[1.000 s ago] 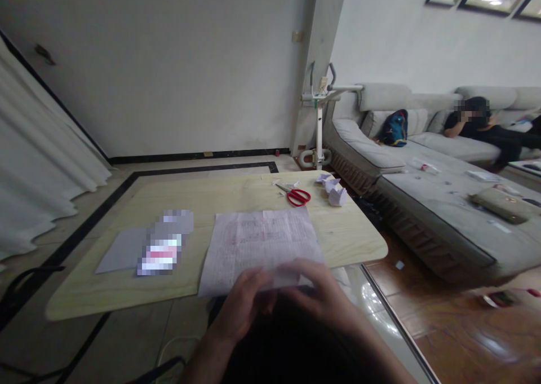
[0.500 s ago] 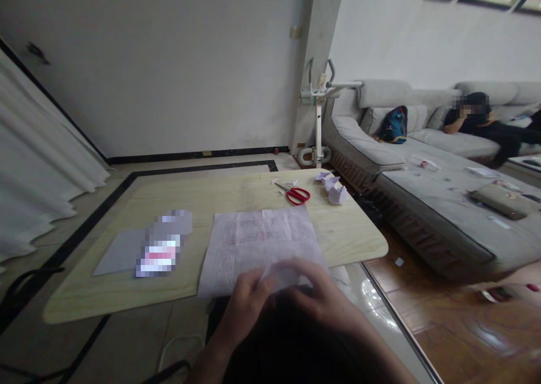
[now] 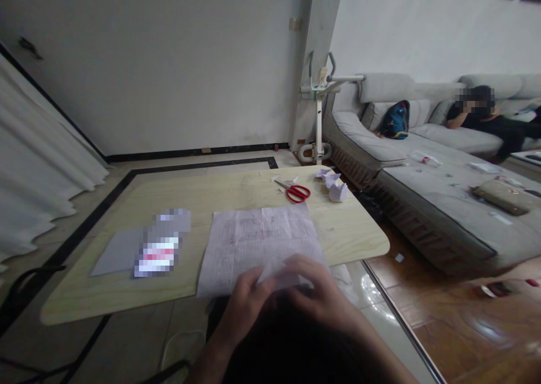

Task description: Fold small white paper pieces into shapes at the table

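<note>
Between my two hands is a small piece of folded white paper (image 3: 276,272), held just over the near edge of the table. My left hand (image 3: 249,294) is closed on its left side, thumb and fingers pinching it. My right hand (image 3: 310,285) curls round the right side, its fingers over the top of the paper. Beneath and beyond lies a large creased printed sheet (image 3: 257,232), flat on the wood. Red-handled scissors (image 3: 297,193) rest past that sheet, blades partly apart, with small white paper scraps (image 3: 289,180) around them.
Several folded paper shapes (image 3: 336,188) stand at the table's (image 3: 355,226) far right. On the left lie a white sheet (image 3: 118,251) and a blurred-out bright item (image 3: 158,254). A grey sofa (image 3: 439,203) is to the right, with a person (image 3: 486,116) sitting farther back.
The folded paper is tilted up slightly more between my fingers, its pointed corner now showing. My hands stay in nearly the same place. The view has shifted a little.
</note>
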